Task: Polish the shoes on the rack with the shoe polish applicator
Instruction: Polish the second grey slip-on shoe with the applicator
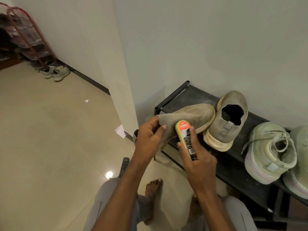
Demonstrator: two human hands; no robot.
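Note:
A beige knit slip-on shoe (191,115) lies tilted over the left end of the black shoe rack (171,95). My left hand (148,135) grips its heel end, thumb on the knit collar. My right hand (198,159) holds the shoe polish applicator (185,137), a yellow bottle with an orange and black label, its rounded end pressed against the side of that shoe. The matching beige shoe (228,120) stands on the rack just to the right, opening up.
A pair of pale laced sneakers (270,154) sits further right on the rack. A remote control (123,166) and paper scraps (120,130) lie on the tiled floor. A red shoe rack (28,35) with sneakers (56,73) stands far left. My bare feet (152,190) are below.

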